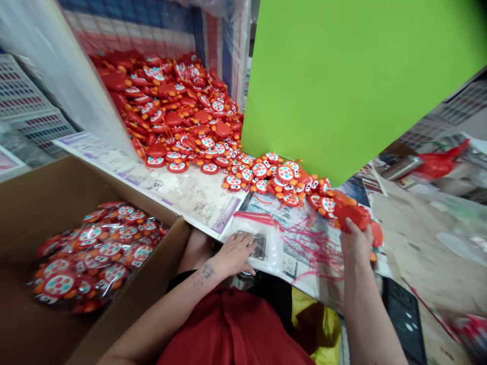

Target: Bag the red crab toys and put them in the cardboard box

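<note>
My left hand (pixel 236 253) lies flat with its fingers spread on a stack of clear zip bags (pixel 266 238) with red seal strips at the table's near edge. My right hand (pixel 355 242) is closed on a red crab-shaped toy (pixel 352 215) at the right end of a row of the same toys. A big heap of red and orange toys (pixel 178 111) fills the back of the table and trails forward to a smaller cluster (pixel 281 177) near my right hand.
A cardboard box (pixel 160 284) at my left holds several bagged toys (pixel 91 253). A flat green panel (pixel 342 81) covers the upper right. Loose red strings (pixel 308 243) lie on the printed table cover. Clear plastic sheeting (pixel 68 71) hangs at the upper left. A dark phone-like object (pixel 403 314) lies at the right.
</note>
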`<act>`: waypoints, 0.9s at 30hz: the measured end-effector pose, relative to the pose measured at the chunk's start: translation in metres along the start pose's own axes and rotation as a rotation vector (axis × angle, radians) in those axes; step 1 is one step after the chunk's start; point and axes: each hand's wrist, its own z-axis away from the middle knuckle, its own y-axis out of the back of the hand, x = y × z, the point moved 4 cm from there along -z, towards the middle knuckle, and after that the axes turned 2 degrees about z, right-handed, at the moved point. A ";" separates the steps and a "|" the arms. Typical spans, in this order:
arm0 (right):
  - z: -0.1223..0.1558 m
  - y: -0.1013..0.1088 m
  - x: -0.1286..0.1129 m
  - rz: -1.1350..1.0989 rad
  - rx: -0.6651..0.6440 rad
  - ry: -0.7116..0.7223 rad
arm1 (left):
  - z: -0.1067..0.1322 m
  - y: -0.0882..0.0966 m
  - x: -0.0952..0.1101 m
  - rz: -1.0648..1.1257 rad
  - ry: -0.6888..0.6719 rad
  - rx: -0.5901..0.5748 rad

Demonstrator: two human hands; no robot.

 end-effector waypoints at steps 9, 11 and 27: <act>0.073 -0.098 -0.027 -0.014 -0.542 -0.025 | -0.062 0.016 -0.025 -0.042 0.304 0.181; 0.082 -0.107 -0.024 0.055 -0.620 -0.012 | -0.070 0.011 -0.028 -0.060 0.340 0.200; 0.095 -0.157 0.012 0.288 -0.827 0.088 | -0.063 -0.008 -0.020 -0.183 0.024 0.465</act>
